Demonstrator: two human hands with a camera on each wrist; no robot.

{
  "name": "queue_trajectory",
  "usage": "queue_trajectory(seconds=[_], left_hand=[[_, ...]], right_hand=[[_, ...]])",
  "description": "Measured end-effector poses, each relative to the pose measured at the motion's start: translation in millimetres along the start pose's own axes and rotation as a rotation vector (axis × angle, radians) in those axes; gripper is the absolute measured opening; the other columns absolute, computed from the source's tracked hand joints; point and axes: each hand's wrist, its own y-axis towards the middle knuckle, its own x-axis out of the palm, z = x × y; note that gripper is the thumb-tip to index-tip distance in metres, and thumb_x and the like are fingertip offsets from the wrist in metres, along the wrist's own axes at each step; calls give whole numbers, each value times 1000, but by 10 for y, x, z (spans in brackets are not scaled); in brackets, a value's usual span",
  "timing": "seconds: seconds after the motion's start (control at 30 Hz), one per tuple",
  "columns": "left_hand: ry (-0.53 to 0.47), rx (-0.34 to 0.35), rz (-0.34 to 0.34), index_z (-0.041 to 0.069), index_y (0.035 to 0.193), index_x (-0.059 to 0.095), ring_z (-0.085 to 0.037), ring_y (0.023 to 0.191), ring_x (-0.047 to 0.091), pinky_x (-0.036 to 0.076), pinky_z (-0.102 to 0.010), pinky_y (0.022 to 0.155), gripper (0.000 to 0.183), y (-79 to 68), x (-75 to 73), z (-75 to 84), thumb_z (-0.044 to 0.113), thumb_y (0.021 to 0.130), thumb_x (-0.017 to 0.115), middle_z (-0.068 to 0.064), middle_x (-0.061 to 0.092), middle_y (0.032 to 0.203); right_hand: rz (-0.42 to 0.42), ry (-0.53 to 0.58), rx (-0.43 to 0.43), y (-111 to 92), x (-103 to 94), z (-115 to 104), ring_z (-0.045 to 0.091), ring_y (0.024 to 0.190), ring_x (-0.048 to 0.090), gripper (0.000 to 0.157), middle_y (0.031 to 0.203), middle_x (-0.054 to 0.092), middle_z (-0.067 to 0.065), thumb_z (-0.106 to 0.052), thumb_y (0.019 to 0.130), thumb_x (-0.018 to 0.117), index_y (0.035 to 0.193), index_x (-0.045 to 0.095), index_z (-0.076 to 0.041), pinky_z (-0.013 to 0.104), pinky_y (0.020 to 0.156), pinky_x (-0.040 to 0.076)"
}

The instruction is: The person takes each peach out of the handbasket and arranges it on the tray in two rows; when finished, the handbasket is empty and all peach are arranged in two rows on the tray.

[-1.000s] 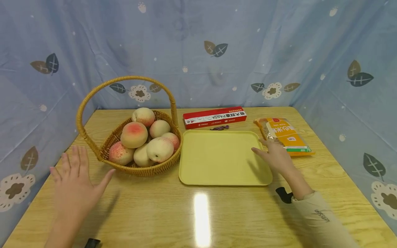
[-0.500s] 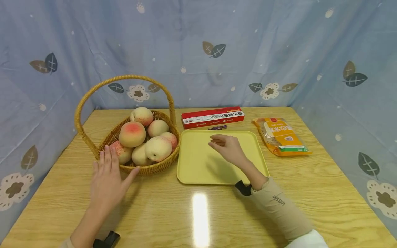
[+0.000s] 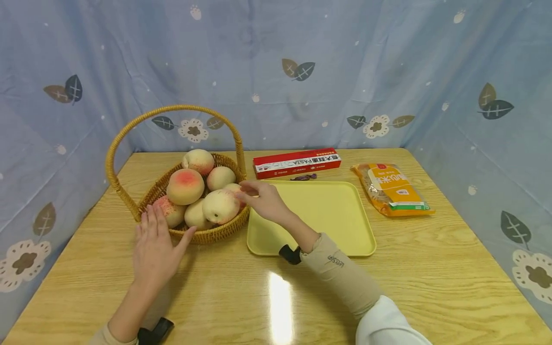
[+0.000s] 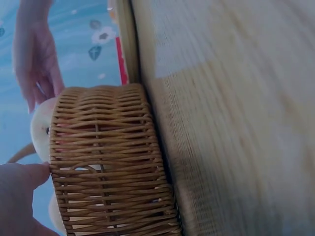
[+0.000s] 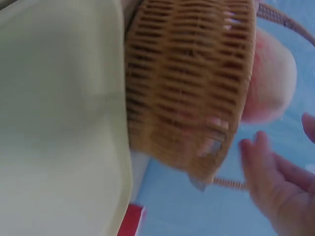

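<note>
A wicker basket (image 3: 224, 233) with a tall arched handle holds several peaches, a red-topped peach (image 3: 185, 186) highest among them. My left hand (image 3: 156, 254), its fingers straight and thumb spread, rests at the near left rim; in the left wrist view its thumb (image 4: 34, 174) meets the rim. My right hand (image 3: 266, 201) reaches over the basket's right rim, fingers bent slightly beside a pale peach (image 3: 221, 207) and a pinkish peach (image 3: 235, 189). In the right wrist view a gap shows between the right fingers (image 5: 258, 157) and the peach (image 5: 273, 78).
A yellow tray (image 3: 319, 220) lies right of the basket, under my right forearm. Behind it are a red pasta box (image 3: 297, 164) and a small purple-wrapped candy (image 3: 304, 177). An orange food bag (image 3: 392, 189) lies to the right. A patterned blue curtain (image 3: 276, 76) encloses the table.
My right hand has moved left from beside the orange bag, across the tray, to the peaches. My left hand has come right and forward to the basket's rim. The objects have not moved.
</note>
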Motion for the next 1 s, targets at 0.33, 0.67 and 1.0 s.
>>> queue_trajectory(seconds=[0.33,0.67,1.0], left_hand=[[5,-29,-55,-17,147,1,-53,141,5,4,-61,113,101,3,30,35,64,97,35,-40,2,152],[-4,-120,-92,-21,144,0,-57,138,4,7,-63,112,108,-24,-24,59,67,95,38,-44,0,149],[-18,-121,-124,-22,144,0,-59,137,5,10,-64,111,111,-5,-73,42,68,93,42,-45,-1,148]], right_hand=[[-198,-262,69,143,129,-239,28,116,57,55,127,60,16,-44,100,50,135,52,-1,37,95,46],[-167,-215,46,137,270,-313,23,109,57,72,121,58,13,-33,83,77,136,42,0,31,85,49],[-58,-203,108,169,343,-243,23,110,60,78,123,62,9,-35,73,84,138,52,-6,32,85,51]])
